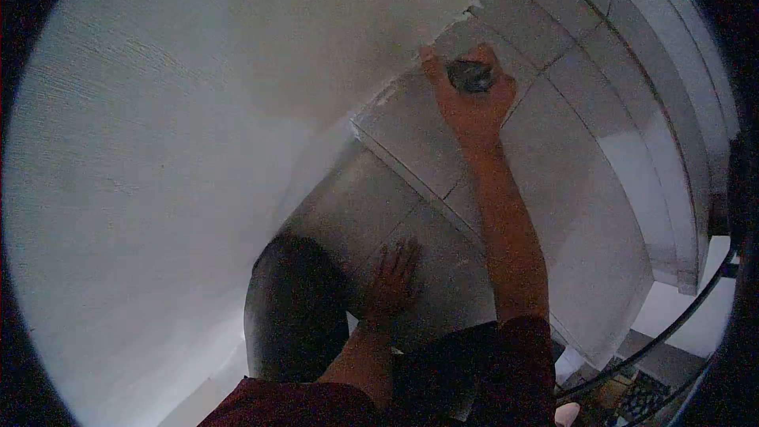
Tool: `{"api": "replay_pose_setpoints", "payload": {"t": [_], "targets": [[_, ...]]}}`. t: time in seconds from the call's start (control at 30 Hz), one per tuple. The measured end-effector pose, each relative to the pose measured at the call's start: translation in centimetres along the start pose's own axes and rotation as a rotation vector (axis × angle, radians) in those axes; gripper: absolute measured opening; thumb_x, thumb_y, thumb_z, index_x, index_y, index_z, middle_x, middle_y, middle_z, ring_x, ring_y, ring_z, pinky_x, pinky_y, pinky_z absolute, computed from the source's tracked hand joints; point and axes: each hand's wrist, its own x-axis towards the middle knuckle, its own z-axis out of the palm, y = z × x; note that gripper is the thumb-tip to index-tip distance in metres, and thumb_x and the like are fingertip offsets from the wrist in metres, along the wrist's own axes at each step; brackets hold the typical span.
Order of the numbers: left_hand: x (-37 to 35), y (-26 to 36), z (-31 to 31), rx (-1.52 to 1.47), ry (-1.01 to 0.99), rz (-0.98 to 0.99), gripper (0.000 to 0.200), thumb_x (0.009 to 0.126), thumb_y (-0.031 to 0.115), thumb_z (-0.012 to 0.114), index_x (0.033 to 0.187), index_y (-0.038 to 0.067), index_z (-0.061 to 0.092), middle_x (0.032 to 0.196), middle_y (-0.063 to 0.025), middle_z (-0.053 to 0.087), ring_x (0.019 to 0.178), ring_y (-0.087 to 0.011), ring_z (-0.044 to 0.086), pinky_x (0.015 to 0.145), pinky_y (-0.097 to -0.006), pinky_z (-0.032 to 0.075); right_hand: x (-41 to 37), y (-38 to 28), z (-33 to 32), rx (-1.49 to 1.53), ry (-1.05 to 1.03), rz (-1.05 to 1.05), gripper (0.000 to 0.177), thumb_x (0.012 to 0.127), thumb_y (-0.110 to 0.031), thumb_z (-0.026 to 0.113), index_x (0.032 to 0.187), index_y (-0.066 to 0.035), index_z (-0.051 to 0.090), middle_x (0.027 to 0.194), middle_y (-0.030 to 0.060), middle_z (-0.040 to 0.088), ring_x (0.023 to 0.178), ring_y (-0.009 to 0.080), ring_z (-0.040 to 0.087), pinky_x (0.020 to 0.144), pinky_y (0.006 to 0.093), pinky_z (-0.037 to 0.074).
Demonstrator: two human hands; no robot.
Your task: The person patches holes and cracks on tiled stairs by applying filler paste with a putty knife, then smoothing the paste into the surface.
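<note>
My right hand reaches far up the tiled stair. Its fingers curl round a small dark object, black with a dull sheen; its kind is not clear in the dim light. The hand is on a grey stair tile, close to where the tile meets the pale wall. My left hand lies flat with fingers spread on the lower tiled step, and nothing is in it.
A pale, rough-plastered wall fills the left side, its lower edge ragged along the tiles. More curved steps rise at the upper right. My bent knee is beside the wall. A black cable loops at the lower right, above cluttered floor.
</note>
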Motion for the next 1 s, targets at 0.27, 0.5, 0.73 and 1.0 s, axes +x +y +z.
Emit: {"api": "replay_pose_setpoints", "payload": {"t": [0.27, 0.5, 0.73, 1.0], "targets": [[-0.4, -0.4, 2.4, -0.074, -0.092, -0.035, 0.084, 0.093, 0.046, 0.065, 0.163, 0.011, 0.033, 0.169, -0.0119, 0.031, 0.155, -0.0364, 0.029, 0.126, -0.0595, 0.021, 0.0, -0.2, 0.1, -0.019, -0.017, 0.074, 0.04, 0.081, -0.026, 0.093, 0.07, -0.01, 0.059, 0.061, -0.0036, 0.056, 0.057, 0.0045, 0.049, 0.053, 0.0271, 0.044], [-0.3, -0.5, 2.9, -0.143, -0.145, -0.047, 0.088, 0.09, 0.046, 0.067, 0.163, 0.013, 0.032, 0.17, -0.0097, 0.028, 0.156, -0.0353, 0.028, 0.128, -0.061, 0.015, -0.3, 0.7, 0.4, -0.073, -0.005, -0.033, 0.04, 0.081, -0.026, 0.093, 0.069, -0.009, 0.059, 0.061, -0.0025, 0.058, 0.058, 0.0056, 0.05, 0.055, 0.0269, 0.047], [0.0, -0.1, 2.4, -0.253, -0.055, -0.071, 0.09, 0.089, 0.044, 0.068, 0.164, 0.013, 0.028, 0.171, -0.0099, 0.027, 0.156, -0.0374, 0.027, 0.128, -0.062, 0.014, 0.0, 0.3, -0.2, 0.007, -0.039, 0.03, 0.037, 0.08, -0.023, 0.094, 0.07, -0.008, 0.061, 0.063, -0.0034, 0.061, 0.058, 0.0058, 0.051, 0.055, 0.0269, 0.047], [-0.1, -0.3, 5.5, -0.179, -0.059, -0.098, 0.082, 0.096, 0.042, 0.063, 0.165, 0.014, 0.028, 0.171, -0.0103, 0.024, 0.156, -0.0391, 0.025, 0.127, -0.0622, 0.017, -0.2, 1.0, -0.4, -0.221, -0.003, -0.096, 0.039, 0.08, -0.025, 0.094, 0.069, -0.009, 0.06, 0.062, -0.004, 0.061, 0.057, 0.0058, 0.051, 0.053, 0.0264, 0.046]]}}
